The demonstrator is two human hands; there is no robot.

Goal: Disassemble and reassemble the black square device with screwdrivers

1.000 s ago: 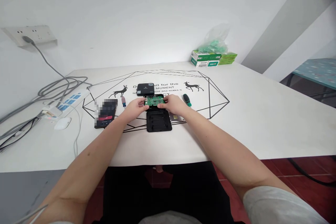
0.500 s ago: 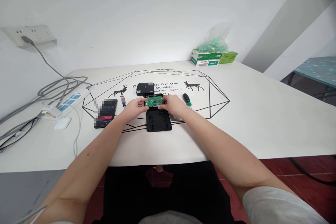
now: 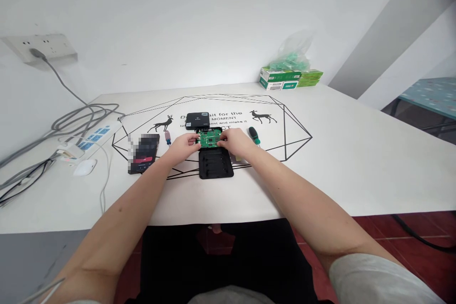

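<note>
A green circuit board (image 3: pixel 209 138) sits in a shallow black case between my hands. My left hand (image 3: pixel 182 147) grips the board and case at the left edge, fingers curled at the side and thumb near the front corner. At the right edge my right hand (image 3: pixel 235 142) pinches the board between thumb and fingers, its knuckles covering that end. Directly in front lies a black plastic cover (image 3: pixel 215 164), inner side up. Behind the board rests a closed black box (image 3: pixel 197 120) with small labels.
A green-and-black screwdriver (image 3: pixel 253 133) lies to the right, a small screwdriver (image 3: pixel 167 137) to the left. Further left are a phone (image 3: pixel 144 153), a white earphone case (image 3: pixel 85 167) and a power strip (image 3: pixel 96 137) with cables. Green-and-white boxes (image 3: pixel 280 78) stand at the back.
My right thumb and fingers have shifted slightly along the board's right side. My left hand, the cover and the tools look unmoved.
</note>
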